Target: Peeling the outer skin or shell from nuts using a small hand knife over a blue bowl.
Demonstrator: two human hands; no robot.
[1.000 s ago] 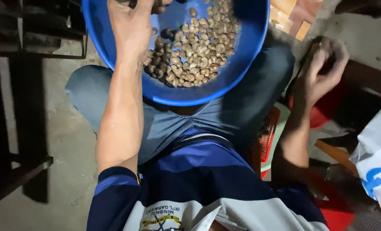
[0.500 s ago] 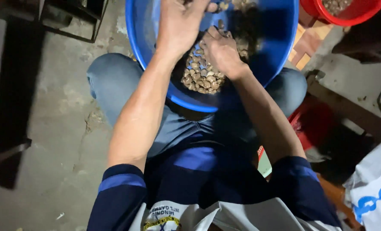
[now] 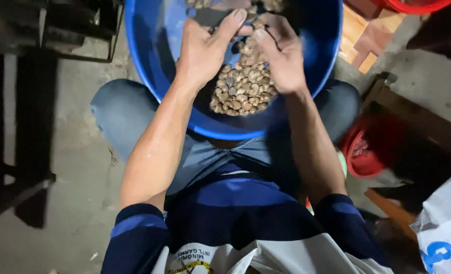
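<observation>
A blue plastic basin point(image 3: 149, 61) rests on my lap and holds a heap of small tan and brown nuts point(image 3: 240, 89). Both hands are inside it, over the heap. My left hand point(image 3: 205, 48) lies palm down with its fingers stretched toward the far side. My right hand point(image 3: 281, 58) is beside it with curled fingers, its thumb meeting the left fingertips. Anything between the fingers is hidden, and the right hand is slightly blurred.
A red basin point(image 3: 413, 5) shows at the top right, with wooden blocks point(image 3: 362, 40) below it. A red container point(image 3: 367, 152) sits by my right knee. A white sack point(image 3: 443, 228) lies at the lower right. Dark metal furniture point(image 3: 17, 101) stands left on the concrete floor.
My right hand came from the right side into the basin and now sits beside the left hand. My left hand stayed in the basin. The view shifted down.
</observation>
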